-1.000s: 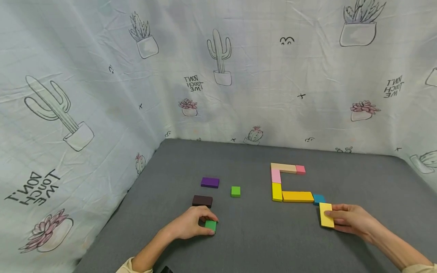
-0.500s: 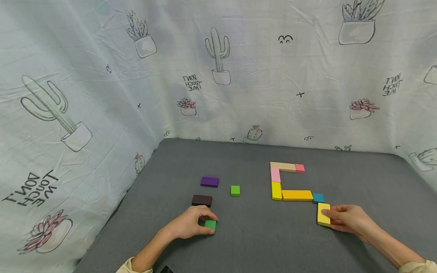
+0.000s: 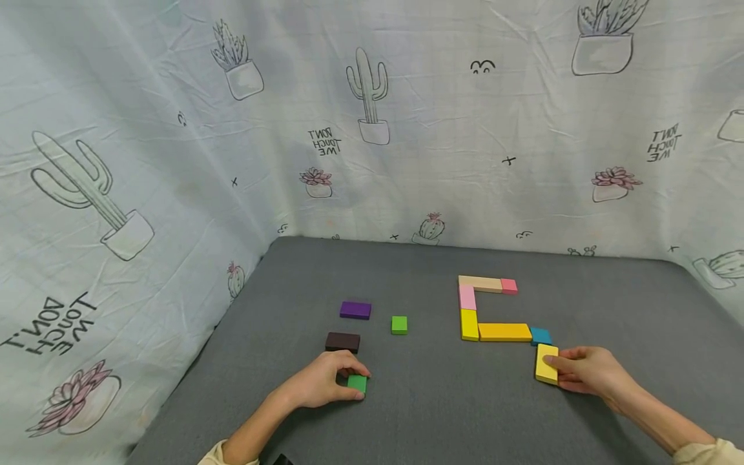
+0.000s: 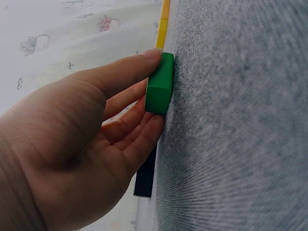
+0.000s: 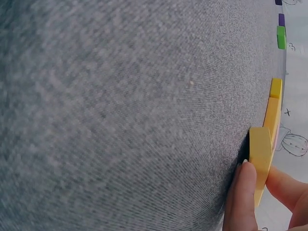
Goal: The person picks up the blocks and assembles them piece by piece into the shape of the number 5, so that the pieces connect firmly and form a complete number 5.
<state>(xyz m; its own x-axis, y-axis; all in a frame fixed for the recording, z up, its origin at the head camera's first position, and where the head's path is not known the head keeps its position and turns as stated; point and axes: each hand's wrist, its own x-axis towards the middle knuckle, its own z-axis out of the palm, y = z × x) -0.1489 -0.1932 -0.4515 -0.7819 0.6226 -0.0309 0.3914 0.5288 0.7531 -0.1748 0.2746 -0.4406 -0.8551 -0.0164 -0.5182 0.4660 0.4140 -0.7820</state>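
Observation:
My left hand (image 3: 320, 384) pinches a small green block (image 3: 357, 383) between thumb and fingers, down at the grey tabletop. In the left wrist view the green block (image 4: 160, 85) shows its side and end faces. On the right, my right hand (image 3: 599, 378) grips a pale yellow block (image 3: 546, 364) by its right edge. That block's far end lies at the near side of a blue block (image 3: 541, 336), the tail of a joined line of blocks. The right wrist view shows the yellow block (image 5: 260, 149) between thumb and fingers, with a dark gap or shadow along its underside.
The joined line also has an orange block (image 3: 504, 332), a yellow one (image 3: 469, 325), a pink one (image 3: 467, 297), a tan one (image 3: 480, 283) and a coral one (image 3: 508, 286). Loose blocks: purple (image 3: 355, 310), dark brown (image 3: 342, 341), light green (image 3: 399, 325). A printed curtain (image 3: 442, 181) hangs behind.
My right hand has shifted slightly left with the pale yellow block, bringing it further under the blue block. My left hand keeps its pinch on the green block. The view drifts slightly.

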